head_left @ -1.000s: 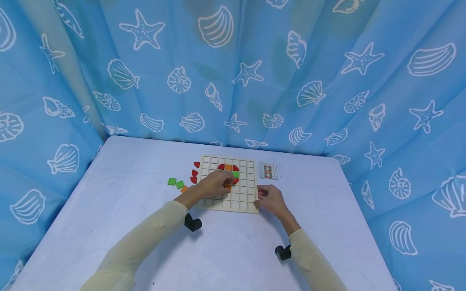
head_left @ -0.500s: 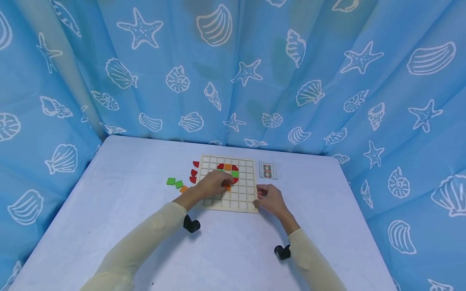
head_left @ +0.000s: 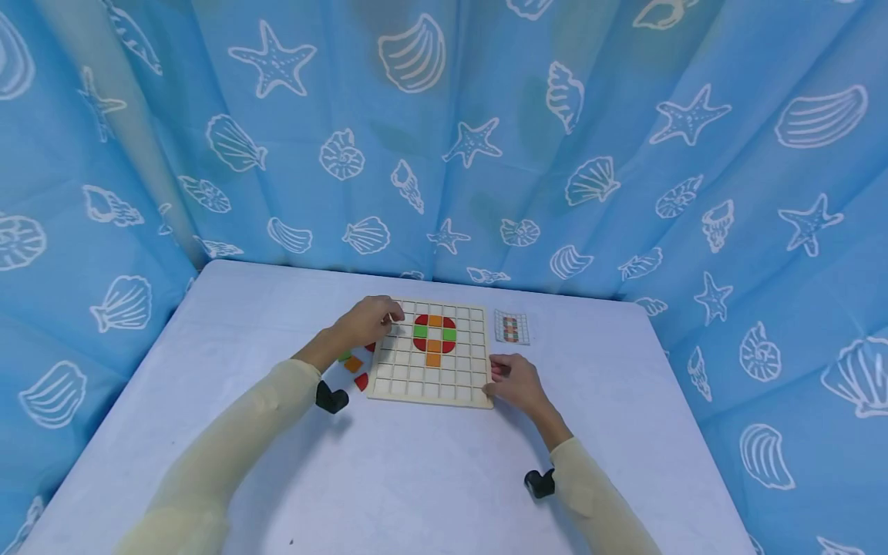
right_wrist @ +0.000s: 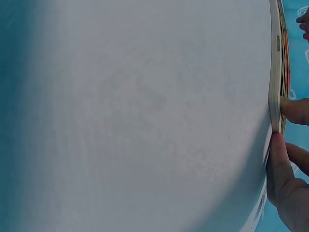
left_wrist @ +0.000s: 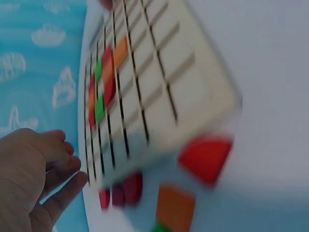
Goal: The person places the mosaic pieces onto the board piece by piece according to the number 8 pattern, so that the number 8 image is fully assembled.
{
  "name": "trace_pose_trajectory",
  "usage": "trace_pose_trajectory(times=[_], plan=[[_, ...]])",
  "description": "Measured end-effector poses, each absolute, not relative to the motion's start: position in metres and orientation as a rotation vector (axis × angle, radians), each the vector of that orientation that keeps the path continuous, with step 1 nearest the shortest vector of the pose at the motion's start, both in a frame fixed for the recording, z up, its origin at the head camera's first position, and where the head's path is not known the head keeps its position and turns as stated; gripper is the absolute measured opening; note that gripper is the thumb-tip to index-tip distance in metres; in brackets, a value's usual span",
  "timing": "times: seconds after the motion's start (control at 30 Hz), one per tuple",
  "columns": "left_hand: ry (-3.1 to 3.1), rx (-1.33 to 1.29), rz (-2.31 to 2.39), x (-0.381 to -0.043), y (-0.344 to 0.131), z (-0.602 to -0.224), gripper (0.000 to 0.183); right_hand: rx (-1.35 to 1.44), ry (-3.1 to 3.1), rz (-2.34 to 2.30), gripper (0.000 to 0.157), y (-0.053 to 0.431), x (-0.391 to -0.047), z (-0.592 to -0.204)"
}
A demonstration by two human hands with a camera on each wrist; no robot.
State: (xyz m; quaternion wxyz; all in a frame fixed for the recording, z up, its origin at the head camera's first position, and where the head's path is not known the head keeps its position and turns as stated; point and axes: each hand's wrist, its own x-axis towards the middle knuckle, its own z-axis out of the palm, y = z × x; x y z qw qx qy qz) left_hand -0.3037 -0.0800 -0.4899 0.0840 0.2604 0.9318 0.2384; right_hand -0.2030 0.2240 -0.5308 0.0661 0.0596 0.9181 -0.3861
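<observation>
A wooden grid board (head_left: 461,379) lies on the table. Set in its cells are red quarter circles (head_left: 448,347), orange squares (head_left: 433,359) and green squares (head_left: 420,331), around one bare cell. My left hand (head_left: 366,320) hovers by the board's far left corner, fingers loosely bent and apart in the left wrist view, with nothing between them. My right hand (head_left: 516,381) holds the board's right edge near the front corner. In the right wrist view its thumb (right_wrist: 295,110) lies on the top and its other fingers are against the side.
Left of the board lie loose pieces: a red quarter circle (head_left: 361,381), an orange square (head_left: 353,364) and, partly hidden by the left arm, a green one (head_left: 344,356). More red pieces (left_wrist: 132,188) lie along its left edge. A pattern card (head_left: 512,327) lies to the right.
My left hand has moved from the middle of the board to its far left corner. The green square on the pattern's left side now shows fully. My right hand stays at the edge.
</observation>
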Motion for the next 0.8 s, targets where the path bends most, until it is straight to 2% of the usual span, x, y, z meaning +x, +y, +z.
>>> trace_pose_trajectory(times=[0.3,0.8], plan=[[2.809,0.453,0.637,-0.326,-0.109,-0.493,0.030,0.187,2.762,-1.159,0.061,0.226,-0.202,-0.530],[2.875,0.478,0.492,-0.336,-0.106,-0.511,0.031,0.193,2.758,-1.164,0.061,0.224,-0.204,-0.533]])
